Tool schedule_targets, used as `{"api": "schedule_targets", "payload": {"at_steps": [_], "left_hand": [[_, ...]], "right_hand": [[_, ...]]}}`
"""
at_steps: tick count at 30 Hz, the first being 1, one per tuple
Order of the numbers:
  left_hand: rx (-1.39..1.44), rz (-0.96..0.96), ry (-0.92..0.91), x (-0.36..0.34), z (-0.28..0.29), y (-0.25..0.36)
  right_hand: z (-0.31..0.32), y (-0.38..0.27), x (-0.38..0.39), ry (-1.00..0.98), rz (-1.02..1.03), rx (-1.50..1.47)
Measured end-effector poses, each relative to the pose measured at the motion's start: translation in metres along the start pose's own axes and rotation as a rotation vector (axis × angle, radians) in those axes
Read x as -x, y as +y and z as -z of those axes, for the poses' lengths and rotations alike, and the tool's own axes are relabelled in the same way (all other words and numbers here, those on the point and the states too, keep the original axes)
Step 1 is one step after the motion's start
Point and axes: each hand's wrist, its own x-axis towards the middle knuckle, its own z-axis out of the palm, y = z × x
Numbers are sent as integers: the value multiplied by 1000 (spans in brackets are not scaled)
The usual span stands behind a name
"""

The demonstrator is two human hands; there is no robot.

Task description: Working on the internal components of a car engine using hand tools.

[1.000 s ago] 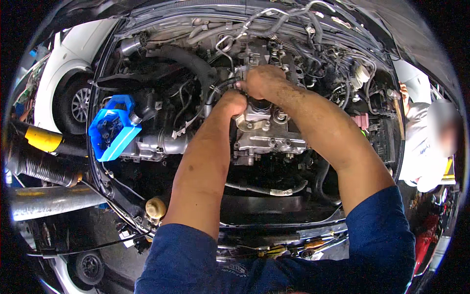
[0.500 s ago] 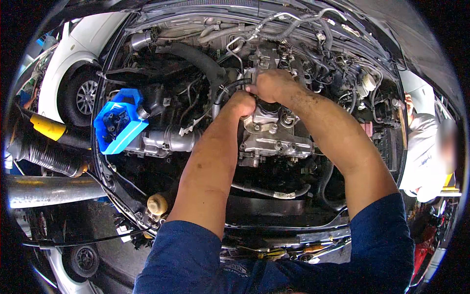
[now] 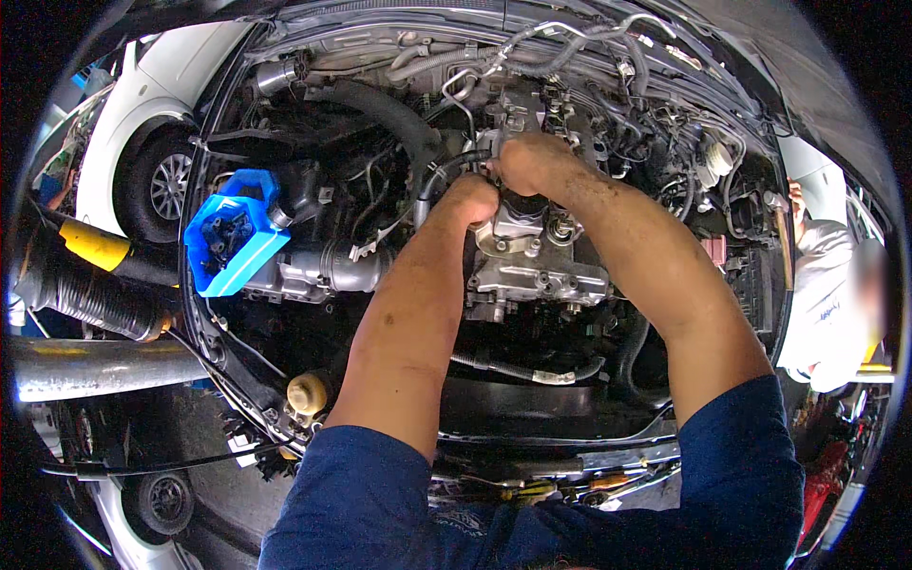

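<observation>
Both arms reach deep into an open engine bay, over a metal engine [image 3: 527, 242]. My left hand [image 3: 472, 199] is closed against the engine's left side, beside a black hose [image 3: 445, 173]. My right hand [image 3: 537, 163] is closed just above and to the right of it, near the hose's upper end. The two hands nearly touch. What the fingers grip is hidden behind the knuckles.
A blue tray [image 3: 249, 268] with small dark parts sits at the left over an air duct [image 3: 347, 271]. A hammer [image 3: 783, 237] rests on the right edge. Tools [image 3: 570, 487] lie along the front. Another person's white sleeve [image 3: 822, 285] shows at the right.
My hands stay in nearly the same place, with the left wrist shifted very slightly. The whole view has moved a little.
</observation>
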Motion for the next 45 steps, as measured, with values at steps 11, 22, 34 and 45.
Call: {"api": "schedule_targets", "payload": {"at_steps": [11, 22, 34, 45], "left_hand": [[112, 62, 28, -5, -6, -3], [120, 38, 45, -8, -10, -6], [76, 17, -41, -6, -4, -4], [232, 88, 36, -11, -15, -10]], "right_hand": [[-22, 3, -18, -57, 127, 16], [-16, -4, -11, 38, 69, -142], [-26, -3, -21, -10, 70, -35], [-16, -5, -9, 17, 73, -140]]}}
